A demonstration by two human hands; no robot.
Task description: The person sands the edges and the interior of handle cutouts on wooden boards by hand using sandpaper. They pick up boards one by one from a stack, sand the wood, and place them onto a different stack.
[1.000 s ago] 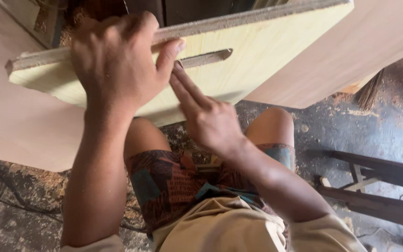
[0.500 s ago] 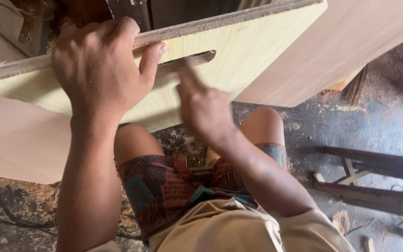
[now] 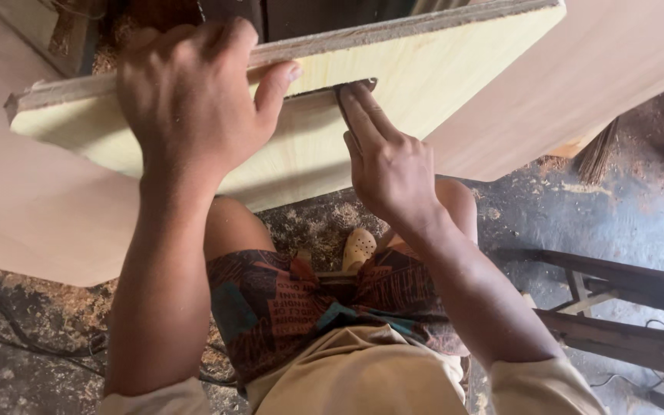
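So the board [image 3: 439, 69] is a pale yellow-green panel with a raw, rough chipboard edge along the top. It's held up on edge, tilted, higher toward 2 o'clock and dropping toward 9 o'clock. A narrow slot [image 3: 324, 91] is cut through it just below the top edge, running parallel to that edge, partly covered.

Large plywood sheets [image 3: 32, 207] crowd both sides of the yellow board [image 3: 439, 69]; floor [image 3: 578, 207] beneath open.
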